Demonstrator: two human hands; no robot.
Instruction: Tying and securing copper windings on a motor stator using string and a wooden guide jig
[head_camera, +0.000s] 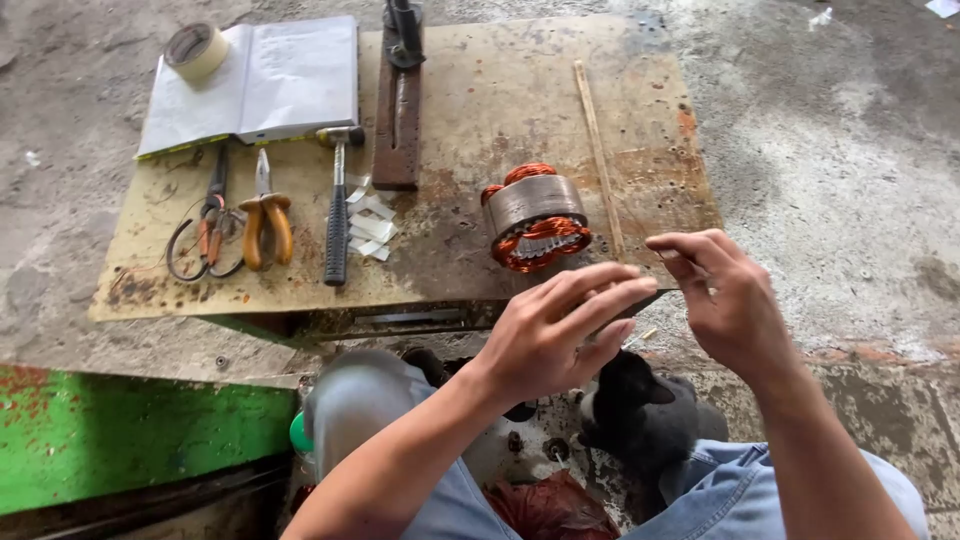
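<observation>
Rusty metal plate (480, 90) on rough concrete floor (830, 150) bears a copper-wound stator (533, 215); both hands' (560, 330) grip pinched together.

Bare forearms, no sleeves visible; light blue jeans, prob. denim, on legs.

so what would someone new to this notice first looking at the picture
The round grey metal motor core wound with bright orange copper wire stands out most, sitting near the front edge of the worn wooden board. Just in front of it the left hand and right hand are raised close together, fingertips pinching something thin. On the board's left lie orange-handled pliers, a black-handled hammer and an open white notebook.
</observation>
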